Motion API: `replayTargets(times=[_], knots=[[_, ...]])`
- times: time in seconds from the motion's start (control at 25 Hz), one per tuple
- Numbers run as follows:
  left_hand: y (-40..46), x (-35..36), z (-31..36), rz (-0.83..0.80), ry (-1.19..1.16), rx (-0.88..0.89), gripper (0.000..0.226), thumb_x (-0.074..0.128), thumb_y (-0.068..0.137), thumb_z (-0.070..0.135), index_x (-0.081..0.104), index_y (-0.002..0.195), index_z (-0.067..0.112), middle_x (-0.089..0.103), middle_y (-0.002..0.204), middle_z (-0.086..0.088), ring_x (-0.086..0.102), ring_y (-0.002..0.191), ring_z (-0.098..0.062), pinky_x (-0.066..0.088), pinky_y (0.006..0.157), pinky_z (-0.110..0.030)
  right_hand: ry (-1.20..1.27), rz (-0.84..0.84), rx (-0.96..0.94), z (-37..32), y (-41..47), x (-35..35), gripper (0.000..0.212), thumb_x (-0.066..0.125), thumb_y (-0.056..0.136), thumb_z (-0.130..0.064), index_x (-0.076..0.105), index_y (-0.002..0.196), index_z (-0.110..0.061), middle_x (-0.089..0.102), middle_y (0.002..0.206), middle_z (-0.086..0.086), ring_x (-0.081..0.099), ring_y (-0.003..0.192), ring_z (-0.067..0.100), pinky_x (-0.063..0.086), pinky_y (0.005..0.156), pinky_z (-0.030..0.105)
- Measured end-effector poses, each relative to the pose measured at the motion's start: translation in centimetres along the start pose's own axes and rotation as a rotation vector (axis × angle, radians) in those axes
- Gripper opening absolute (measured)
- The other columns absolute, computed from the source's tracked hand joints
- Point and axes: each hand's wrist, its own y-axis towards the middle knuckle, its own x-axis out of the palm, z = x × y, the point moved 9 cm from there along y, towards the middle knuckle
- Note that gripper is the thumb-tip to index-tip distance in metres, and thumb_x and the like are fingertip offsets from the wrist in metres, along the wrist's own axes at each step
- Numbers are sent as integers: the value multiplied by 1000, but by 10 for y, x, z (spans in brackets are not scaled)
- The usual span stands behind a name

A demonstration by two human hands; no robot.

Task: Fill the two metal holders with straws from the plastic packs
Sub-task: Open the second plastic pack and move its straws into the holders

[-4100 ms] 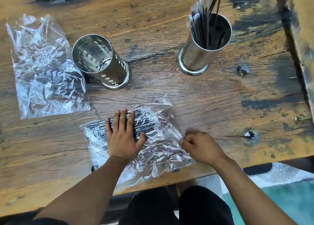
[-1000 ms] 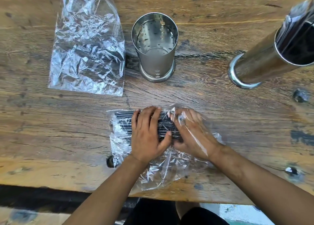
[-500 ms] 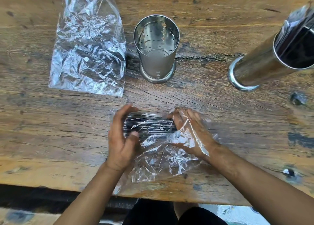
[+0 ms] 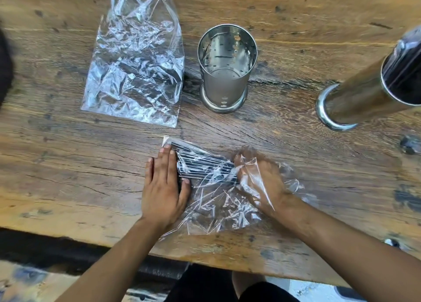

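Note:
A clear plastic pack (image 4: 218,210) lies near the table's front edge with a bundle of black straws (image 4: 202,165) inside. My left hand (image 4: 161,187) lies flat with straight fingers against the bundle's left end, pressing the pack down. My right hand (image 4: 262,183) is inside the pack, and its fingers curl onto the right ends of the straws. An empty perforated metal holder (image 4: 224,73) stands upright behind the pack. A second metal holder (image 4: 355,101) stands at the right edge with dark straws in it, its top cut off by the frame.
An empty crumpled plastic bag (image 4: 134,62) lies flat at the back left, beside the empty holder. The worn wooden table (image 4: 68,165) ends just below my wrists, with the floor and my legs beyond the edge.
My left hand has slid off the top of the bundle to its left end and flattened. The straw bundle has turned slightly, and my right hand has reached deeper into the pack.

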Motion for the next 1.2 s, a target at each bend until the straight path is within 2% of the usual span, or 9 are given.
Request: replayTargets(times=[0.08,0.16,0.28,0.52,0.72,0.84,1.0,1.08,1.2], knots=[[-1,1,-2,2,25,2,76,26,102,47,4,161,4,2,171,-12,1,159,-23,8,128,-54,103,-144,77,-5,2,19,18,69,85,11,73,102,7,71,98,24,71,84,29,62,75,29],[0,1,-3,-1,36,-2,78,28,102,49,2,162,6,0,172,-11,0,159,-22,8,128,-53,75,-80,67,-10,9,8,23,82,64,20,70,66,1,65,56,16,61,40,20,59,44,29],[1,2,-3,-24,51,-20,81,31,101,52,0,162,8,-3,172,-8,-2,159,-20,7,128,-53,-83,-114,44,-9,6,0,39,76,88,-12,50,62,-24,50,63,-8,60,65,14,58,78,25],[0,-1,2,-57,50,18,80,20,100,58,3,163,13,2,172,-1,-4,159,-13,5,127,-55,-188,-144,86,-2,-4,-2,37,67,94,-43,64,109,-10,64,92,3,62,73,15,61,82,32],[2,5,1,-91,107,32,79,14,99,61,1,163,17,-2,172,0,-5,159,-14,5,127,-57,-200,-259,71,11,-13,2,41,72,91,-35,61,123,-12,71,90,5,66,76,19,58,75,30],[2,7,0,-98,130,34,78,16,99,61,1,163,19,-4,172,0,-5,159,-16,5,126,-58,23,-423,103,25,-24,14,33,69,95,-21,63,123,-6,70,107,12,70,98,29,58,86,42],[2,7,1,-88,126,35,76,18,100,60,2,163,20,-4,172,0,-5,159,-16,5,126,-58,151,-531,63,25,-32,14,38,68,93,-15,62,128,-2,64,97,33,71,90,38,56,82,60],[2,7,1,-80,114,35,77,22,100,59,1,163,21,-4,172,1,-4,159,-16,5,126,-57,128,-459,24,26,-25,8,20,72,86,-23,69,103,-34,68,96,23,69,89,36,58,81,47],[2,7,1,-87,124,28,79,22,99,61,0,163,20,-5,172,0,-4,159,-16,3,126,-56,-77,-362,-6,30,-26,-6,20,75,87,-27,57,80,-30,58,74,-9,55,65,7,41,60,16]])
